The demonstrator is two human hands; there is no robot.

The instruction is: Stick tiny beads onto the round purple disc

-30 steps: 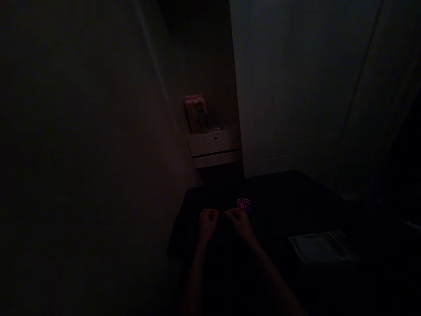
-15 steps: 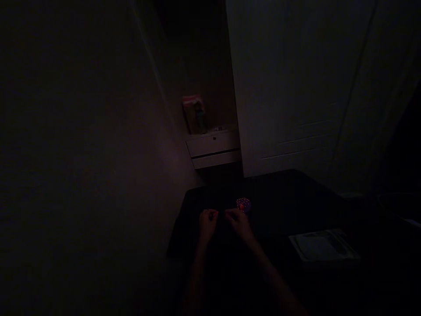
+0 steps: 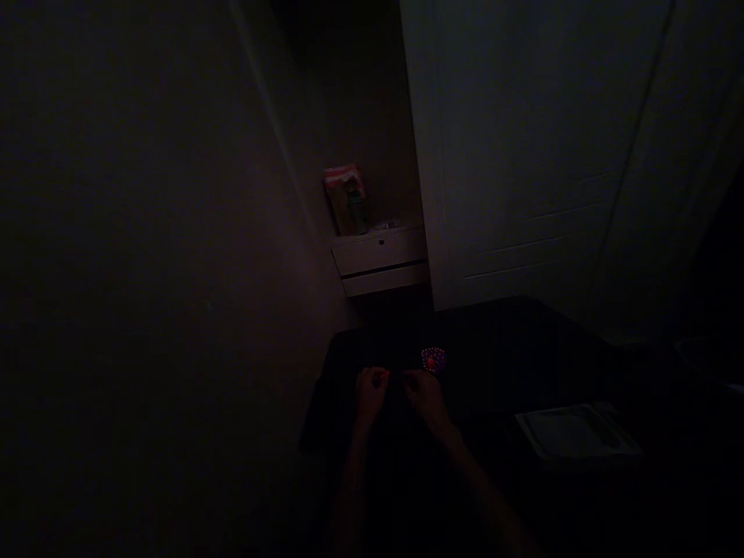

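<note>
The room is very dark, so little detail shows. My left hand (image 3: 370, 394) is over the dark table (image 3: 494, 341), its fingers pinched together at a small red glow. What it holds there is too small and dim to name. Just to its right, my right hand (image 3: 425, 395) has its thumb and fingers drawn together, pointing toward the left hand with a narrow gap between them. Anything in its fingertips cannot be made out. Right behind the right hand sits a small purplish object (image 3: 440, 358) covered in glowing orange-pink dots, with a brighter red spot at its lower left.
A flat, pale, box-like thing (image 3: 573, 430) lies at the right front. Beyond the table stand a white drawer unit (image 3: 380, 256) with a red-topped bag or packet (image 3: 344, 198) on it, and a large pale panel (image 3: 523, 139). A wall (image 3: 174, 271) runs along the left.
The view has shifted slightly, moving the table things a little to the right in the picture. Both hands keep nearly the same pose, and the red glow at the left fingertips remains.
</note>
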